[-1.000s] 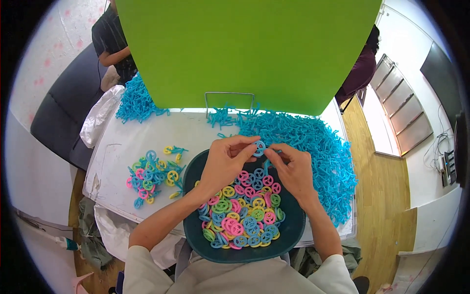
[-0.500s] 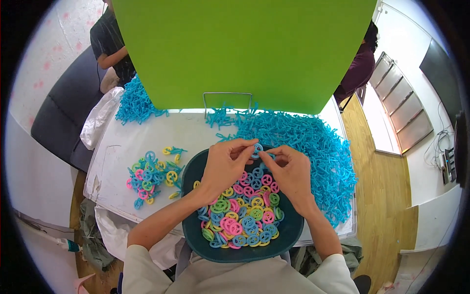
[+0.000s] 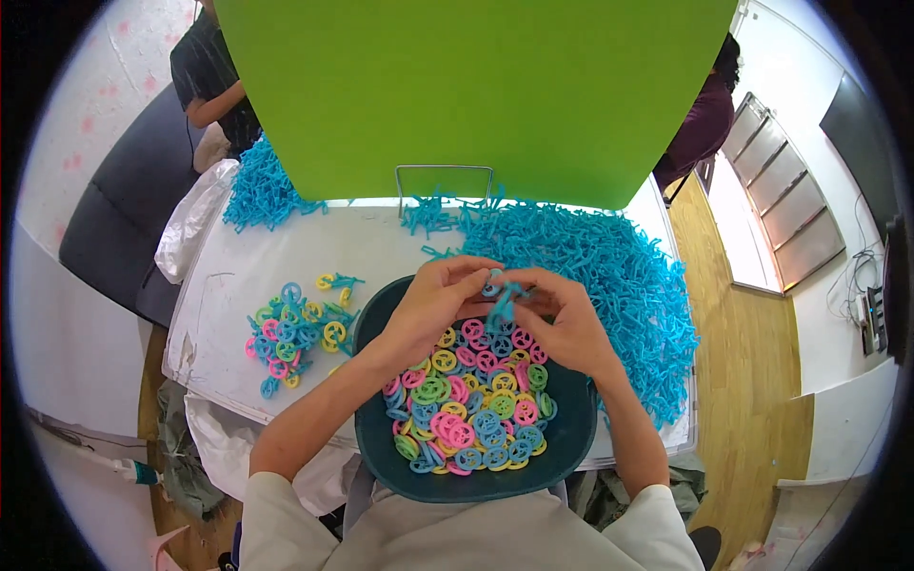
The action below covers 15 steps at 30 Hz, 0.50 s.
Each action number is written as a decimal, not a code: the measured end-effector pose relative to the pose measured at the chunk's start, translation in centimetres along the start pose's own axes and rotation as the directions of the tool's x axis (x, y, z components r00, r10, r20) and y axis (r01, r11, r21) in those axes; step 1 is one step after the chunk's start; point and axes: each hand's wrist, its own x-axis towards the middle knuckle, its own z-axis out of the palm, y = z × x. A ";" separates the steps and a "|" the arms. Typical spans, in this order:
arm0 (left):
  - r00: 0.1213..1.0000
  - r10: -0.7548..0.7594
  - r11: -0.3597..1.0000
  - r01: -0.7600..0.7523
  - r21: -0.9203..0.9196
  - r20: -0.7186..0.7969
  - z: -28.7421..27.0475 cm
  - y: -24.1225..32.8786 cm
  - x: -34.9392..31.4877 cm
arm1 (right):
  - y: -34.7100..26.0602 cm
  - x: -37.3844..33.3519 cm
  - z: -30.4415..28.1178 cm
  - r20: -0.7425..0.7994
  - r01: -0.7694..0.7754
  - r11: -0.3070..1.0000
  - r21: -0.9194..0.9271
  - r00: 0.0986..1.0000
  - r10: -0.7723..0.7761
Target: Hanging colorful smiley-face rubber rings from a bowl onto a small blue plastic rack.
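My left hand (image 3: 436, 306) pinches a small blue plastic wheel (image 3: 492, 284) between thumb and fingers, above the far side of a dark green tub. My right hand (image 3: 564, 324) meets it there, its fingers closed on a blue stick-shaped plastic piece (image 3: 505, 306) that is slightly blurred. The two pieces are close together; whether they are joined I cannot tell. Below both hands, the tub (image 3: 381, 466) holds many loose spoked wheels (image 3: 495, 404) in pink, yellow, blue and green.
On the white table (image 3: 228, 328), a heap of blue stick pieces (image 3: 609, 285) spreads at the right. Wheels with sticks attached (image 3: 286, 333) lie at the left. A green panel (image 3: 476, 95) stands behind, with another blue heap (image 3: 262, 195) at its left. Two people sit beyond it.
My right hand has turned and now shows the blue stick piece by the wheel. The hands have shifted slightly up and the wheel has moved a little left.
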 end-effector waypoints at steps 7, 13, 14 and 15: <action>0.930 0.234 0.078 -0.308 0.948 0.283 -0.2 -4.3 -0.1 | -0.1 0.4 -0.4 -0.208 0.013 0.962 -0.273 0.975 -0.073; 0.804 0.208 -0.210 -0.519 0.829 0.556 0.0 -5.3 0.6 | 0.5 0.2 0.0 -0.297 0.055 0.979 -0.197 0.948 -0.113; 0.831 0.234 -0.120 -0.491 0.863 0.505 -0.1 -5.1 0.4 | 0.3 0.2 0.1 -0.319 0.020 0.990 -0.142 0.945 -0.065; 0.854 0.253 -0.030 -0.463 0.886 0.454 -0.1 -4.6 0.3 | 0.2 0.1 0.2 -0.342 -0.015 0.996 -0.086 0.940 -0.015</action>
